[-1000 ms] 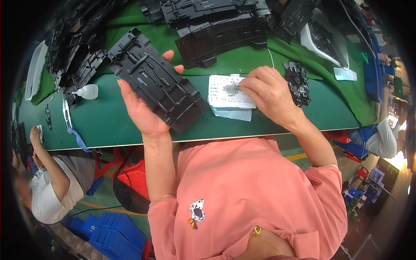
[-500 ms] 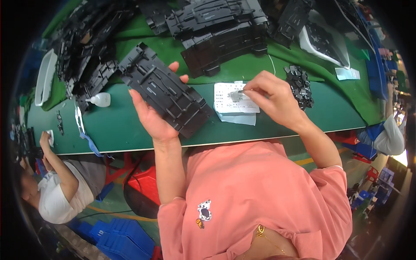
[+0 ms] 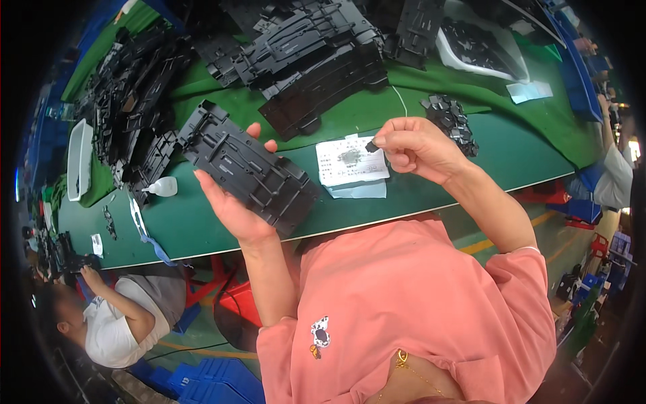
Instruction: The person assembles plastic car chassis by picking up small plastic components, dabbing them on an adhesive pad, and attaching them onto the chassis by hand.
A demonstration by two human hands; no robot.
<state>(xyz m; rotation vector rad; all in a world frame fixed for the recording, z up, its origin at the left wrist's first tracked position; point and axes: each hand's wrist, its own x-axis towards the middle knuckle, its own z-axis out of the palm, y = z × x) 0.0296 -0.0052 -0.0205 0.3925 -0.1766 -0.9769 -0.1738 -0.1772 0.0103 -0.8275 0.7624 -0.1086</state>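
Note:
A long black moulded plastic panel [image 3: 250, 170] rests tilted in my left hand [image 3: 237, 217], its fingers wrapped around the panel's edges. My right hand [image 3: 420, 147] is closed in a pinch on a small black plastic piece [image 3: 371, 146]. That piece is just above the right edge of a white printed card [image 3: 331, 176]. On the card lies a greyish patch of small, thin bits [image 3: 350, 157], too fine to make out. Beyond my right wrist sits a heap of small black parts [image 3: 449, 122].
Large black panels [image 3: 316, 47] are stacked at the back, more pile up at left [image 3: 128, 101]. A white squeeze bottle [image 3: 163, 186] lies near a white tray [image 3: 78, 165]. A white bin [image 3: 464, 64] stands back right. A co-worker [image 3: 124, 323] sits at left.
My right hand has closed more tightly, its fingertips raised off the card's middle; the small black piece now shows plainly. The panel stays in my left hand. The whole view has shifted slightly.

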